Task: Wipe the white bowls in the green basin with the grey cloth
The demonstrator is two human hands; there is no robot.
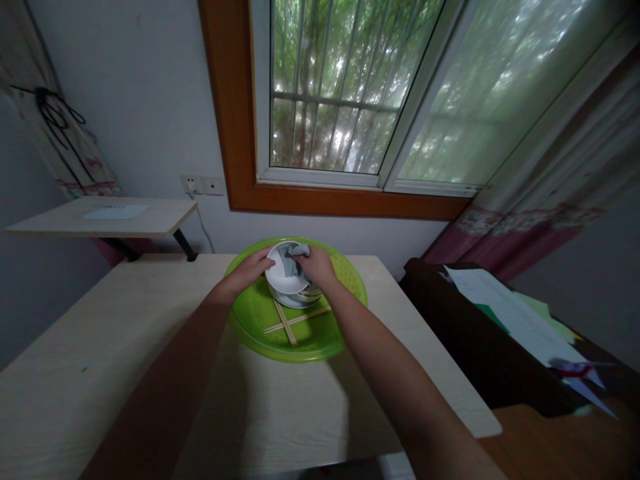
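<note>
A white bowl (281, 279) is tilted toward me above the green basin (300, 351), its rim gripped by my left hand (254, 269). Bunched in my right hand (319, 267) is a grey cloth (290, 260), pressed against the inside of that bowl. Beneath it, more stacked bowls (310, 293) stand in the basin, partly hidden by the held bowl and my right hand. Pale wooden chopsticks (286, 325) lie crossed on the basin floor, nearer to me.
The basin rests on a pale wooden table (125, 347) by the wall. A small raised shelf (110, 217) with a paper on it stands at the back left. To the right, a dark brown piece of furniture (465, 340) carries loose papers (505, 310). A window is behind.
</note>
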